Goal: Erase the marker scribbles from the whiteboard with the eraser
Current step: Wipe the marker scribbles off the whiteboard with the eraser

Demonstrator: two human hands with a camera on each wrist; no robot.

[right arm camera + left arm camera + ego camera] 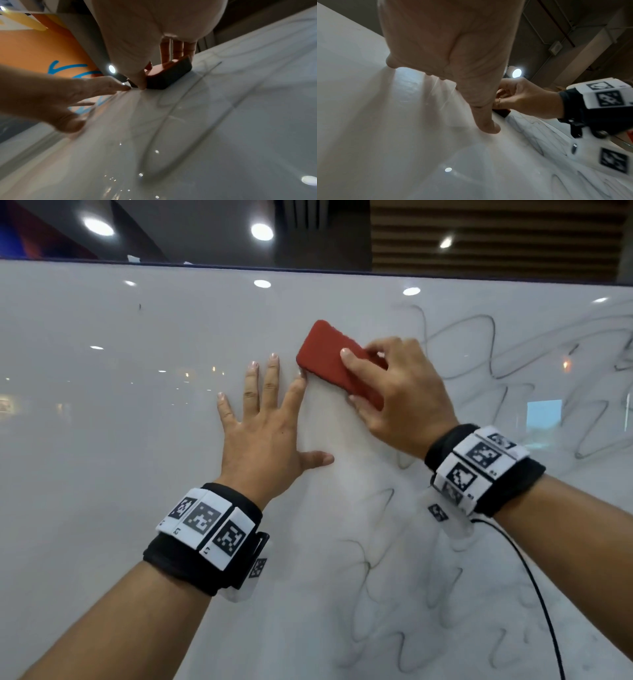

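A red rectangular eraser (329, 356) lies flat against the whiteboard (120, 405), tilted with its far end up and left. My right hand (394, 392) grips it, thumb on one long side and fingers on the other. In the right wrist view the eraser (169, 75) shows a dark felt side on the board. Grey marker scribbles (479, 347) loop across the board to the right of and below the eraser. My left hand (267, 422) presses flat on the board with fingers spread, its index fingertip almost touching the eraser's lower left edge.
The board's dark top edge (308, 268) runs across the head view, with ceiling lights (262, 231) above. A black cable (534, 587) hangs from my right wristband. A paler wiped strip (342, 446) runs down from the eraser. The board's left half shows only reflections.
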